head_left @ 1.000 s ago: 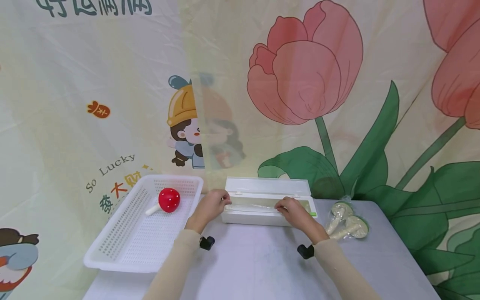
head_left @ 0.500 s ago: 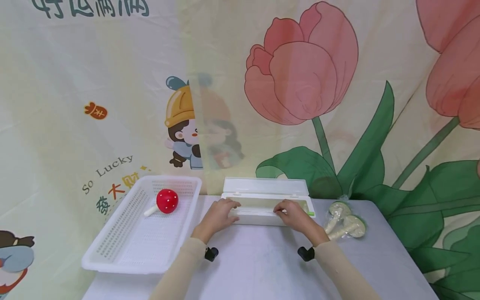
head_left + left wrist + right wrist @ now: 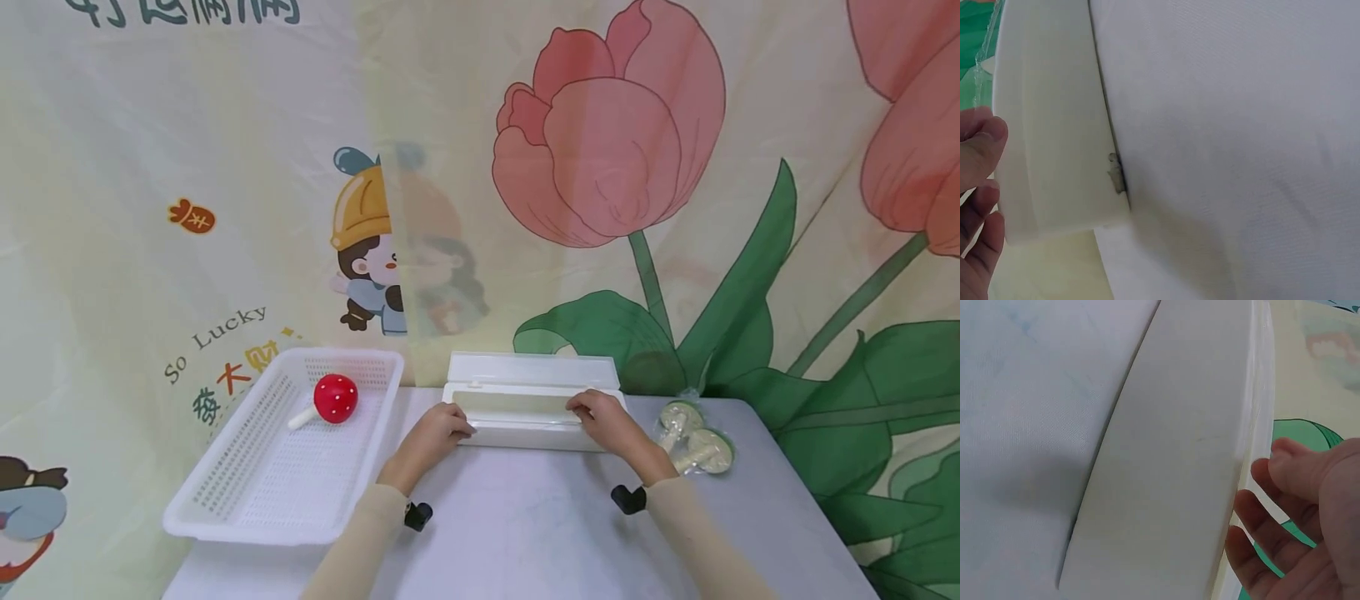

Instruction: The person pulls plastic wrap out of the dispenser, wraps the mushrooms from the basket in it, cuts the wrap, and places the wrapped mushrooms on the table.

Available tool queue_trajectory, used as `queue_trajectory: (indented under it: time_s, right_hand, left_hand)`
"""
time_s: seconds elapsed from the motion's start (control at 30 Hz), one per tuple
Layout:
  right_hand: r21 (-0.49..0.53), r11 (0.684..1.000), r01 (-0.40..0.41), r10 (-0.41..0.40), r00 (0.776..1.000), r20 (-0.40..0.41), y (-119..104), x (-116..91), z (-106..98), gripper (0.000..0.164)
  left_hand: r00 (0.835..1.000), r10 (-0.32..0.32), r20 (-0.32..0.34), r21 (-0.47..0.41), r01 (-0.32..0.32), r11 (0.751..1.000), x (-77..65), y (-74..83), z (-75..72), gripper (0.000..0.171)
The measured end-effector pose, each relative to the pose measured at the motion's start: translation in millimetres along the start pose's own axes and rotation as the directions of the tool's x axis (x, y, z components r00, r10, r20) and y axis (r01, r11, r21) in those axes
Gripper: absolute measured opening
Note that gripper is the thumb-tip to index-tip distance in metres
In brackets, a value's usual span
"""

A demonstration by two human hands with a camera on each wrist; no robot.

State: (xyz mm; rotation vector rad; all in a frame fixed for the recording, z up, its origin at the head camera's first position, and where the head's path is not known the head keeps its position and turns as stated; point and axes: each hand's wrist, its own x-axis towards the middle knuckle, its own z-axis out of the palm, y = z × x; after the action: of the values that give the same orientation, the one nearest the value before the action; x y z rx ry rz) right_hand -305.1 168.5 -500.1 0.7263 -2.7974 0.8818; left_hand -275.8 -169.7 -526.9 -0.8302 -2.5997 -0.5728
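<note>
A long white cling film dispenser (image 3: 525, 436) lies near the back of the table, its hinged lid (image 3: 532, 371) raised. At its front left corner my left hand (image 3: 433, 433) pinches the edge of clear cling film (image 3: 980, 78) between thumb and index finger. My right hand (image 3: 615, 425) pinches at the front rim toward the right end, thumb against index finger, with the other fingertips against the box's edge in the right wrist view. The film between the hands is nearly invisible. My right hand hides the dispenser's right front corner.
A white perforated basket (image 3: 247, 533) stands at the left, holding a red mushroom-shaped maraca (image 3: 335, 398) with white dots and a white handle. Right of the dispenser lie two pale maraca-shaped things (image 3: 701, 450) in clear plastic. A printed curtain (image 3: 450, 100) hangs behind the table.
My left hand first moved right and its fingers spread, then came back to the dispenser's left corner and closed in a pinch. My right hand has moved right along the front rim.
</note>
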Motion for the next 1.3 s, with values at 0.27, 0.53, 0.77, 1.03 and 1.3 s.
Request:
queue_trajectory:
  time_s: [0.27, 0.53, 0.77, 1.03, 1.3]
  right_hand:
    - [0.033, 0.999, 0.015, -0.02, 0.991, 0.13, -15, 8, 18, 0.02]
    - [-0.032, 0.999, 0.023, -0.021, 0.998, 0.064, -24, 14, 26, 0.009]
    - [-0.111, 0.994, -0.001, 0.0, 1.0, -0.009, -14, 11, 16, 0.004]
    - [-0.185, 0.982, 0.037, -0.069, 0.984, -0.165, -16, 10, 12, 0.004]
    - [-0.176, 0.978, 0.114, -0.157, 0.954, -0.254, -32, 14, -7, 0.004]
  left_hand:
    - [0.992, -0.022, -0.127, -0.093, 0.011, 0.996, 4.1, -0.6, 0.4, 0.007]
    - [0.973, -0.064, -0.223, -0.082, 0.046, 0.996, 16.6, 7.5, 0.5, 0.006]
    - [0.94, -0.105, -0.324, -0.121, 0.069, 0.99, 19.4, 8.8, 4.6, 0.004]
    - [0.92, -0.191, -0.343, -0.236, 0.112, 0.965, 24.8, 14.2, -0.8, 0.005]
    - [0.874, -0.171, -0.455, -0.277, 0.044, 0.96, 31.3, 18.6, -19.5, 0.004]
